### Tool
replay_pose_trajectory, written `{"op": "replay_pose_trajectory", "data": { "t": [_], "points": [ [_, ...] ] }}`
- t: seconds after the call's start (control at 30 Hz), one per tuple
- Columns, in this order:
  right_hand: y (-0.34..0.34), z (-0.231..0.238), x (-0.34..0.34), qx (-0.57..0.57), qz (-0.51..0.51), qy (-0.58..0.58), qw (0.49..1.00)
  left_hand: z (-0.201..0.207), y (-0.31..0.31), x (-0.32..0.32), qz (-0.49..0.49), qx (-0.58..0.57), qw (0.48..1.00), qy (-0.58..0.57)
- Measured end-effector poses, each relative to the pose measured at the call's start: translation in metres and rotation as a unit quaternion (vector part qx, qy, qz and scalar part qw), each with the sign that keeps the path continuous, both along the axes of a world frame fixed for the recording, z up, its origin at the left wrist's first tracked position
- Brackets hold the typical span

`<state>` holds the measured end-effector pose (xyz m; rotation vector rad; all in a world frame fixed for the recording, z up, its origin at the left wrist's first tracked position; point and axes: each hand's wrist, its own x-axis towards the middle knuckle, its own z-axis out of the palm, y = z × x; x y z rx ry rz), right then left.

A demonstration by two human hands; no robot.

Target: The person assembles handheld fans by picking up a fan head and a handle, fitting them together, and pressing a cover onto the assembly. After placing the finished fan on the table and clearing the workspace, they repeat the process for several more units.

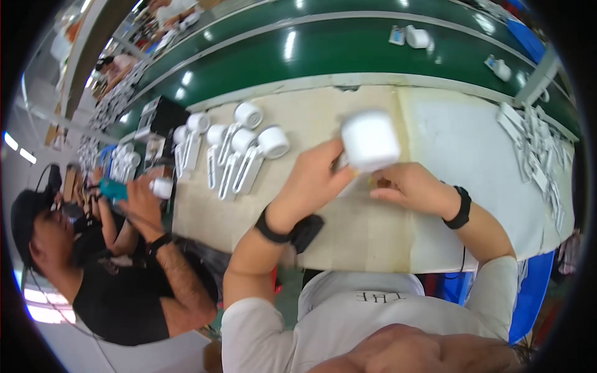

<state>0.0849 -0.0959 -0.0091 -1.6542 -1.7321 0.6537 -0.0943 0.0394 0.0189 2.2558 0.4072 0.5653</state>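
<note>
The left hand point(316, 177) grips a white unit point(371, 142); whether the curled right hand point(418, 188) pinches it, I cannot tell. Similar units point(273, 142) lie on the counter point(367, 242) at its nine o'clock.

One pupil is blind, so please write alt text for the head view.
A person's left hand holds a white cylindrical part above a worktable, the right hand close beneath. White cylinder-headed devices with slotted handles lie at left, slim white parts pile at right, and a green conveyor belt runs beyond.
</note>
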Motion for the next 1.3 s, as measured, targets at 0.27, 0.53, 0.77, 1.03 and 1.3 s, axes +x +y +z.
{"op": "replay_pose_trajectory", "data": {
  "t": [0.27, 0.53, 0.77, 1.03, 1.3],
  "points": [
    [0.087, -0.039, 0.184, 0.112, -0.277, -0.073, 0.951, -0.036, 0.027, -0.069, 0.229, 0.206, 0.928, 0.211],
    [0.209, -0.064, 0.272, 0.106, -0.479, -0.135, 0.861, -0.028, 0.02, -0.056, 0.183, 0.29, 0.936, 0.082],
    [0.18, -0.018, 0.231, 0.033, -0.341, 0.155, 0.926, -0.042, 0.019, -0.06, 0.103, 0.085, 0.987, -0.092],
    [0.067, 0.054, 0.096, 0.074, -0.066, 0.294, 0.951, -0.028, 0.041, -0.015, 0.082, -0.386, 0.901, -0.18],
    [-0.002, 0.07, 0.034, 0.109, 0.135, 0.196, 0.965, -0.034, 0.003, 0.045, -0.232, -0.678, 0.695, 0.056]
  ]
}}
